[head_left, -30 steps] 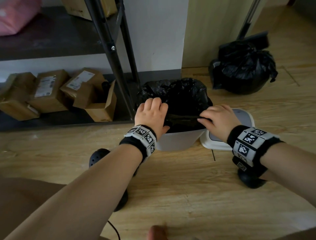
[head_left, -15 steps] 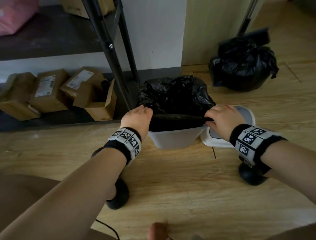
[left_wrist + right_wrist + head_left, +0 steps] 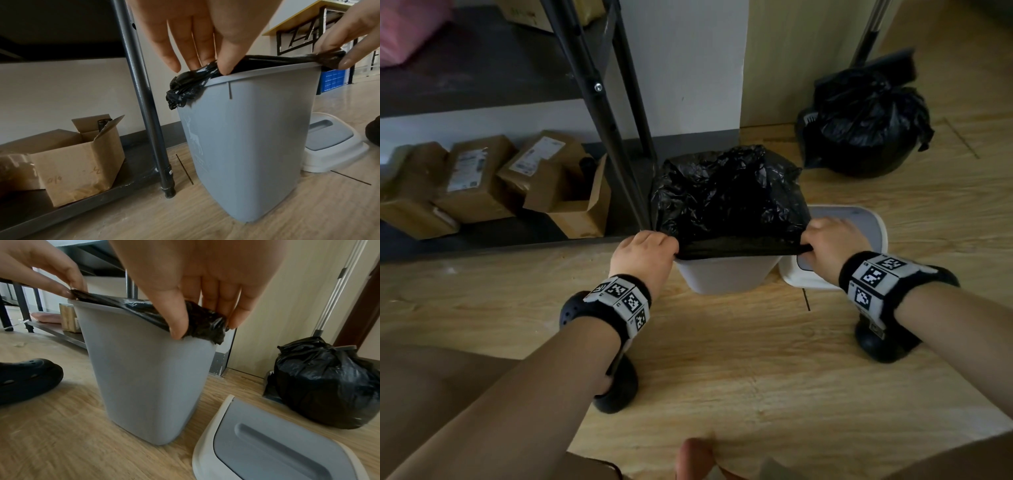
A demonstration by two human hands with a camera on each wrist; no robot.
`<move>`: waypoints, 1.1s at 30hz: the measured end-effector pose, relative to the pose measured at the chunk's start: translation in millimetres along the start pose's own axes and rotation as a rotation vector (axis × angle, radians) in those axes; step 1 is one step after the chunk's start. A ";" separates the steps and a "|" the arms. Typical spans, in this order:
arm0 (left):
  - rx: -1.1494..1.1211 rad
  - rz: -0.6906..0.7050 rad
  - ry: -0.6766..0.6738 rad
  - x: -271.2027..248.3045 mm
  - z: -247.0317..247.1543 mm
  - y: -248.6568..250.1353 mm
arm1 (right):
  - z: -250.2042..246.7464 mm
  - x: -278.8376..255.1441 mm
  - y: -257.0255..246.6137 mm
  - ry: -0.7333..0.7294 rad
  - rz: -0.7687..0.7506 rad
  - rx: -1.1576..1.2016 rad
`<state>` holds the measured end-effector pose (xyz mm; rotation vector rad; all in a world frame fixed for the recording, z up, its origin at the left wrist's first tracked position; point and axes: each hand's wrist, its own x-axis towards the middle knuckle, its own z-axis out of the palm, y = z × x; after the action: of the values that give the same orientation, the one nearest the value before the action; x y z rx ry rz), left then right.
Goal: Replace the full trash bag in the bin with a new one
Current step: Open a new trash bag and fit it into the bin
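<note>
Two hands work the mouth of the new black bag (image 3: 726,202), one at each near corner of the grey bin (image 3: 246,146). The left hand (image 3: 643,253) pinches a gathered bunch of film between thumb and fingers (image 3: 224,65) at the near-left corner. The right hand (image 3: 828,240) pinches a second bunch at the near-right corner, thumb and fingers (image 3: 176,327) closed on it. Between the two grips, the bag edge runs taut along the bin's near rim, so its long axis lies left to right, parallel to that rim. At each corner the film sits directly under the fingertips, just over the lip, and the outer wall of the bin lies below. Each hand serves its own corner; neither is nearer the other's. Judged from this, the coming move is a downward fold of each bunch over the lip. The rest of the bag stands crumpled above the opening towards the far side.

The tied full bag (image 3: 866,116) rests on the floor well apart to the right, by the wall, and the bin lid (image 3: 277,443) lies on the floor just beside the bin.

Compared with one second earlier, the left hand has shifted from the middle of the near rim out to the left corner, and the slack edge is now stretched straight.
</note>
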<state>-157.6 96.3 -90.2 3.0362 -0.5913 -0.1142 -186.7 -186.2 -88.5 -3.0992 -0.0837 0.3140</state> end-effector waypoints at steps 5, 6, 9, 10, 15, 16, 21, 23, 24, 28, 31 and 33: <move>0.011 0.023 -0.028 -10.6 2.5 -1.6 | 7.4 1.7 -5.7 -0.064 0.031 -0.034; 0.022 0.023 -0.036 -12.3 4.3 -2.5 | 9.3 1.6 -7.3 -0.064 0.041 -0.029; 0.044 -0.012 -0.088 -14.5 9.0 -3.7 | 13.8 1.4 -11.2 -0.086 0.070 0.016; 0.060 -0.018 -0.117 -13.8 12.1 -4.4 | 14.3 1.3 -12.2 -0.088 0.071 0.025; -0.053 -0.179 -0.315 -11.0 22.7 -0.3 | 14.7 3.4 -13.1 -0.132 0.100 0.069; -0.178 -0.270 -0.282 -9.2 24.0 -0.3 | 13.5 4.8 -12.1 -0.131 0.129 0.116; -0.988 -0.789 -0.132 12.8 26.5 -1.0 | 7.6 19.0 -2.3 0.004 0.445 0.560; -1.447 -0.948 -0.197 21.3 24.1 1.6 | 8.8 26.0 -1.9 0.016 0.524 0.834; -1.561 -0.981 -0.207 24.1 23.4 1.5 | 10.6 28.4 -2.8 -0.001 0.541 0.926; -1.454 -0.956 -0.133 31.7 27.4 -4.2 | 15.0 30.0 -8.7 -0.016 0.543 0.942; -1.322 -0.902 -0.155 30.6 28.9 -9.1 | 18.9 31.5 -5.3 0.004 0.551 0.922; -1.019 -0.823 -0.198 27.6 27.5 -12.3 | 19.7 30.6 -3.8 -0.006 0.596 0.930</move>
<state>-129.7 96.4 -120.1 2.0563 0.5922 -0.5397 -160.9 -180.3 -113.8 -2.1251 0.7595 0.2606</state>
